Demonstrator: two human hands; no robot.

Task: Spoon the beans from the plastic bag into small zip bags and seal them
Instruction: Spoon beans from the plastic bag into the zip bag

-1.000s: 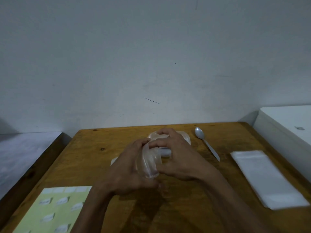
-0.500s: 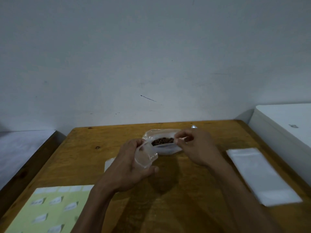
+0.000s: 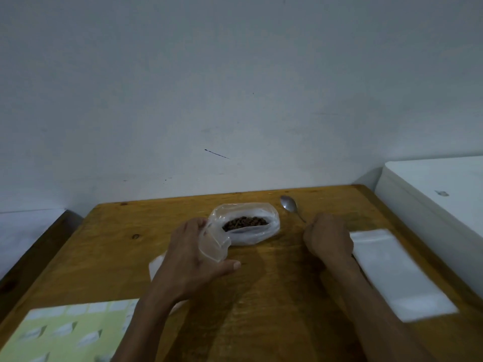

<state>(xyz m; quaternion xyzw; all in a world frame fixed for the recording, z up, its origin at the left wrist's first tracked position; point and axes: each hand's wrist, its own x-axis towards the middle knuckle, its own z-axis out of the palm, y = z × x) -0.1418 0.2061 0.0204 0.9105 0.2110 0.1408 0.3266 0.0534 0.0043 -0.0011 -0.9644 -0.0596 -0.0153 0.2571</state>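
A clear plastic bag lies open near the far middle of the wooden table, with brown beans showing in its mouth. My left hand holds a small clear zip bag just left of the bean bag, thumb stretched out below it. A metal spoon lies right of the bean bag. Its handle runs under the curled fingers of my right hand, which closes on it. A stack of flat small zip bags lies to the right of that hand.
A pale green sheet with several white labels sits at the near left corner. A white flat piece peeks out under my left wrist. A white box stands beside the table's right edge, and a grey surface lies beyond the left edge.
My right hand let go of the bean bag's rim and moved right onto the spoon handle. The bean bag now lies open on the table. My left hand kept the small bag.
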